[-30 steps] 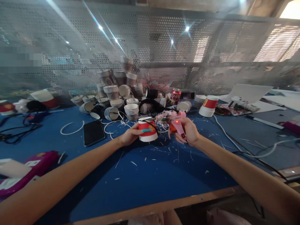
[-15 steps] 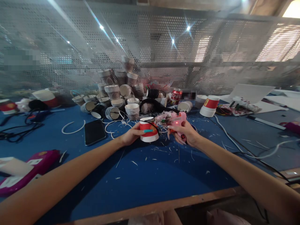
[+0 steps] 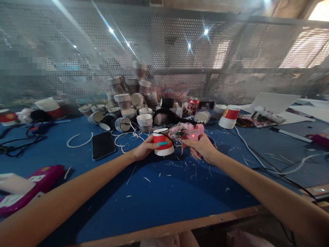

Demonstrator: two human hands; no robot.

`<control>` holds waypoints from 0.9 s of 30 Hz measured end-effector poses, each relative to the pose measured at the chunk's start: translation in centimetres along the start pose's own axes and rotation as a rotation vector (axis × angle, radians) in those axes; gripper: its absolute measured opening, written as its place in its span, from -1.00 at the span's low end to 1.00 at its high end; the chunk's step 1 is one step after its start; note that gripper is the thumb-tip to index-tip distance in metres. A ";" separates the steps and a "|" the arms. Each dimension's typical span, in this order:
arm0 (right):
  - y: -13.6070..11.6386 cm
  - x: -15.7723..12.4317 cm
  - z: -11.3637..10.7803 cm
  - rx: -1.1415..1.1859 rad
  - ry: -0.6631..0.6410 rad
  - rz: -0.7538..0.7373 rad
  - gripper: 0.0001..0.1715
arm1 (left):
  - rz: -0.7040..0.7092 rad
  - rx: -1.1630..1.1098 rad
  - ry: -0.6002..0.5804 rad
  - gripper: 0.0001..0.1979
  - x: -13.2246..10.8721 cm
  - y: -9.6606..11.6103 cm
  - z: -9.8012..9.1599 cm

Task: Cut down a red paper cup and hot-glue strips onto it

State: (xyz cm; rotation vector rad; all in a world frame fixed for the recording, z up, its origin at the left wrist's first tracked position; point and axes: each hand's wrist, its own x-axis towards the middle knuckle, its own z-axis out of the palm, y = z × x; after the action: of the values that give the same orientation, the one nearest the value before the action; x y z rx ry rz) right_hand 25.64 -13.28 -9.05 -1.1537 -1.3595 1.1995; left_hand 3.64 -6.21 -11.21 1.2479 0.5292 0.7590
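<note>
Blue tabletop (image 3: 159, 199), red cup (image 3: 163, 149) in left hand (image 3: 143, 150), glue gun (image 3: 193, 131) in right hand (image 3: 205, 149)

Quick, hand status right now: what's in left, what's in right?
Left hand: closed on the upside-down red-and-white paper cup.
Right hand: closed around the pink glue gun.

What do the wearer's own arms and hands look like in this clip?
The left arm and right arm show no sleeves, watch or bracelet. Neither the left hand nor the right hand wears a glove. The left thumb has a long teal nail; the right nails are too small to judge.
</note>
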 end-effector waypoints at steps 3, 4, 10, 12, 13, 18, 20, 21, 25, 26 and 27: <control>-0.2 -0.1 0.2 -0.007 0.025 0.020 -0.67 | 0.008 0.067 0.017 -0.47 -0.1 0.0 0.1; -0.2 -0.1 0.3 -0.007 0.033 0.021 -0.68 | 0.006 0.102 0.027 -0.43 -0.1 0.1 0.1; -0.2 0.0 0.8 -0.013 0.076 0.021 -0.72 | 0.017 0.220 0.052 -0.32 -0.3 0.3 0.6; -0.2 0.0 0.9 -0.013 0.093 0.025 -0.71 | 0.024 0.228 0.045 -0.34 -0.3 0.3 0.7; -0.3 -0.1 1.0 -0.012 0.101 0.024 -0.71 | 0.029 0.229 0.042 -0.35 -0.3 0.4 0.8; -0.4 -0.2 1.1 -0.027 0.145 0.036 -0.75 | 0.035 0.246 0.028 -0.33 -0.3 0.6 0.9; -0.4 -0.2 1.1 -0.031 0.152 0.042 -0.75 | 0.025 0.262 0.018 -0.32 -0.3 0.7 1.0; -0.3 -0.1 1.1 -0.029 0.157 0.042 -0.76 | 0.023 0.267 0.015 -0.31 -0.3 0.7 1.0; -0.2 0.1 1.1 -0.018 0.172 0.038 -0.80 | 0.022 0.269 0.015 -0.30 -0.3 0.9 1.0; -0.2 0.1 1.1 -0.020 0.174 0.035 -0.80 | 0.020 0.268 0.015 -0.31 -0.3 0.9 1.0; -0.2 0.1 1.0 -0.024 0.174 0.032 -0.80 | 0.023 0.263 0.017 -0.33 -0.3 0.8 1.0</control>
State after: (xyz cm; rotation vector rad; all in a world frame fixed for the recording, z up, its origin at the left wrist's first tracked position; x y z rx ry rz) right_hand 24.60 -13.28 -8.93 -1.2706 -1.2311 1.0806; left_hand 3.99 -7.02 -10.14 1.4932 0.6449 0.7359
